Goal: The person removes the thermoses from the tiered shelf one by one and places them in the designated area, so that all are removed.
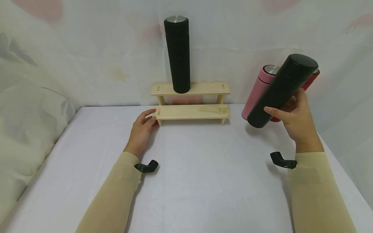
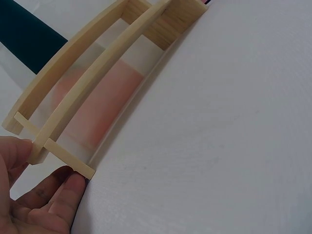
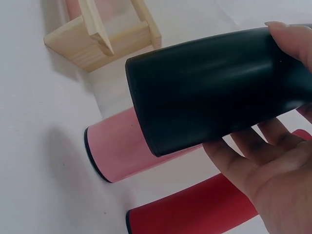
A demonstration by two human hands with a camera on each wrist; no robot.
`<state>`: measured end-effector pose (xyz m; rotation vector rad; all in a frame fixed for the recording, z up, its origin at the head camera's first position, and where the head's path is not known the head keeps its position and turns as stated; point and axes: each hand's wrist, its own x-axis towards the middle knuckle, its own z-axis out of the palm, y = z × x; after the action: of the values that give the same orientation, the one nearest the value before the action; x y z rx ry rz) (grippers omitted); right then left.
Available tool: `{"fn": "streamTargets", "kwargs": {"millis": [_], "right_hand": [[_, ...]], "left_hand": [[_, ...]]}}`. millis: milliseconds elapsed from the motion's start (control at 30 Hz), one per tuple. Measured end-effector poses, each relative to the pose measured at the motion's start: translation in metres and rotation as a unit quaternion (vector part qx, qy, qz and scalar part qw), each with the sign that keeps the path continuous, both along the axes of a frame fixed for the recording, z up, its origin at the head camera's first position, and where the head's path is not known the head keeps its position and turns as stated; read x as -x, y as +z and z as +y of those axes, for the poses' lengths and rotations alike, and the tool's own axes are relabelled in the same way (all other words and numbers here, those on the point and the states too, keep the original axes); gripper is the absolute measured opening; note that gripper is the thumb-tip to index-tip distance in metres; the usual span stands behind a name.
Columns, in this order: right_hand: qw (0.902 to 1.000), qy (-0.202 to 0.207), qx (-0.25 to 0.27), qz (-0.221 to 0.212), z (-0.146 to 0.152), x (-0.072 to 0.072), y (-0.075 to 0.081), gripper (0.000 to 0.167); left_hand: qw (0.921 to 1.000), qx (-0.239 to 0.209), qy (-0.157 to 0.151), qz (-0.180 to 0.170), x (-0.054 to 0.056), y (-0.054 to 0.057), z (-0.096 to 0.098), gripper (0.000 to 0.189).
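My right hand point(image 1: 300, 118) grips a black vacuum flask point(image 1: 281, 92), thumb on one side and fingers on the other. It tilts with its top to the right, its lower end over the table in front of a pink flask point(image 1: 259, 89) and a red flask point(image 3: 195, 207). At the left end of a two-step wooden stand point(image 1: 190, 111), my left hand point(image 1: 142, 127) holds the lower step's end; in the left wrist view the thumb is at the board and the fingers point(image 2: 63, 195) by the leg. A second black flask point(image 1: 179, 55) stands upright on the upper step.
The stand is at the back of the white-covered table point(image 1: 204, 171), close to a pale cloth backdrop point(image 1: 116, 55) with pink patches. Pink and red flasks stand at the back right, partly hidden behind the held flask. Pale fabric point(image 1: 26, 129) borders the table's left side.
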<state>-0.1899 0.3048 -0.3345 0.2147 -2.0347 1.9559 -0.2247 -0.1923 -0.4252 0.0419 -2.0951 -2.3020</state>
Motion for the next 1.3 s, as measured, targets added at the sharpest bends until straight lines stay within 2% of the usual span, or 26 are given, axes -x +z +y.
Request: {"fn": "streamTargets", "kwargs": {"millis": [333, 767, 1133, 1300], "right_hand": [[0.9988, 0.01, -0.029, -0.037, 0.001, 0.002, -0.004, 0.086], [0.9937, 0.025, -0.096, -0.053, 0.005, 0.004, -0.011, 0.092], [0.9916, 0.024, -0.098, -0.081, 0.011, 0.007, -0.019, 0.086], [0.9918, 0.028, -0.096, -0.08, 0.012, 0.008, -0.022, 0.084]], "left_hand": [[1.0, -0.002, -0.001, 0.005, 0.001, -0.001, -0.002, 0.041], [1.0, 0.009, 0.001, 0.004, -0.001, 0.0, -0.003, 0.042], [0.9999, 0.01, 0.003, 0.002, -0.002, 0.001, -0.002, 0.042], [0.9999, 0.012, 0.003, 0.003, -0.002, 0.001, -0.002, 0.042]]}}
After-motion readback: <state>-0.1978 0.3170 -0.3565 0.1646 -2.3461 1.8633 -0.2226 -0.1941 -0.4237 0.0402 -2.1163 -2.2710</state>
